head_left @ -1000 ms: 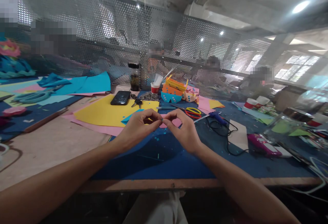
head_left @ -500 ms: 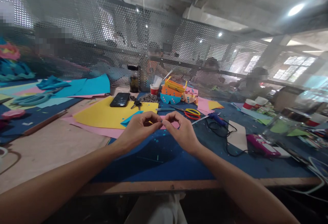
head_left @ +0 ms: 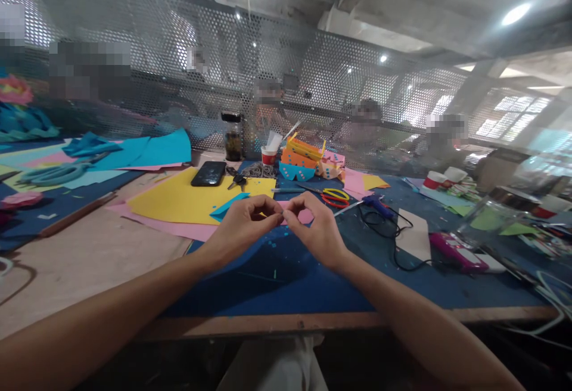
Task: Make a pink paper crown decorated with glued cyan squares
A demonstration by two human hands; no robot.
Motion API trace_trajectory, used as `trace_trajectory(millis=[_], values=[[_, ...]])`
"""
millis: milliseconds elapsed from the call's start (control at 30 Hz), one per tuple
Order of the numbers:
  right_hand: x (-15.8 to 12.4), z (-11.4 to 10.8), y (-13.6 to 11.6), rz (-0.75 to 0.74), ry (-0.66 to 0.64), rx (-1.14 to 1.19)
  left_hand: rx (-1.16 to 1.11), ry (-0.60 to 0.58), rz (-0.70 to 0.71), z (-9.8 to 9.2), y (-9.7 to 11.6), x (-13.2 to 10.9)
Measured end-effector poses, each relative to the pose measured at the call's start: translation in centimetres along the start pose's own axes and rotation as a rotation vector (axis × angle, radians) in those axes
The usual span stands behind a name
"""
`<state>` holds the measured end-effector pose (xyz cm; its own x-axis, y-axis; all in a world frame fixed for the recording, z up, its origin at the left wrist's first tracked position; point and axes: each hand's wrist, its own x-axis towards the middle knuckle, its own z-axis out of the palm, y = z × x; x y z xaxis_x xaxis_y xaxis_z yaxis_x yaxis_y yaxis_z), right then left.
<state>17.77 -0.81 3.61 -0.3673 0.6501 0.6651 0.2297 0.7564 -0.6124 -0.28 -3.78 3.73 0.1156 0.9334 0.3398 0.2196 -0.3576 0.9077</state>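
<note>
My left hand [head_left: 251, 219] and my right hand [head_left: 313, 221] meet fingertip to fingertip above the blue table mat [head_left: 286, 286]. Both are pinched closed; whatever sits between the fingertips is too small to make out. Behind the fingers lies a piece of pink paper [head_left: 304, 216], partly covered by the right hand. A folded blue paper piece [head_left: 229, 207] rests beside the left hand on a yellow sheet [head_left: 167, 200]. Tiny blue paper bits [head_left: 273, 244] are scattered on the mat below the hands. Scissors with yellow and red handles [head_left: 335, 198] lie just beyond my right hand.
On the yellow sheet are a black phone [head_left: 208, 173] and keys [head_left: 236, 181]. Behind stand a jar [head_left: 233, 140], a paper cup [head_left: 269, 156] and dotted paper crafts [head_left: 297, 170]. Rightward lie a blue glue gun [head_left: 378, 205] with its cord, a magenta device [head_left: 456, 253] and a glass jar [head_left: 496, 215].
</note>
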Motion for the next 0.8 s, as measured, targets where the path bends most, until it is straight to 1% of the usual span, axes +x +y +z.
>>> trace_trajectory(millis=[133, 267, 367, 500, 667, 733, 800], values=[[0.07, -0.17, -0.14, 0.091, -0.023, 0.104, -0.092, -0.048, -0.053, 0.00, 0.04, 0.18], [0.25, -0.30, 0.26, 0.180, -0.084, 0.242, -0.119, -0.035, -0.074, -0.23, -0.20, 0.31], [0.36, -0.39, 0.49, 0.223, -0.114, 0.288, -0.097, -0.030, -0.066, -0.33, -0.27, 0.36], [0.41, -0.36, 0.45, 0.206, -0.110, 0.226, -0.062, -0.024, -0.045, -0.27, -0.10, 0.35], [0.29, -0.15, 0.32, 0.105, -0.077, 0.105, -0.047, -0.059, -0.043, -0.28, -0.37, 0.27], [0.30, -0.16, 0.43, 0.115, -0.077, 0.119, -0.088, -0.076, -0.048, -0.32, -0.60, 0.29], [0.39, -0.21, 0.66, 0.174, -0.089, 0.180, -0.130, -0.085, -0.047, -0.31, -0.71, 0.32]])
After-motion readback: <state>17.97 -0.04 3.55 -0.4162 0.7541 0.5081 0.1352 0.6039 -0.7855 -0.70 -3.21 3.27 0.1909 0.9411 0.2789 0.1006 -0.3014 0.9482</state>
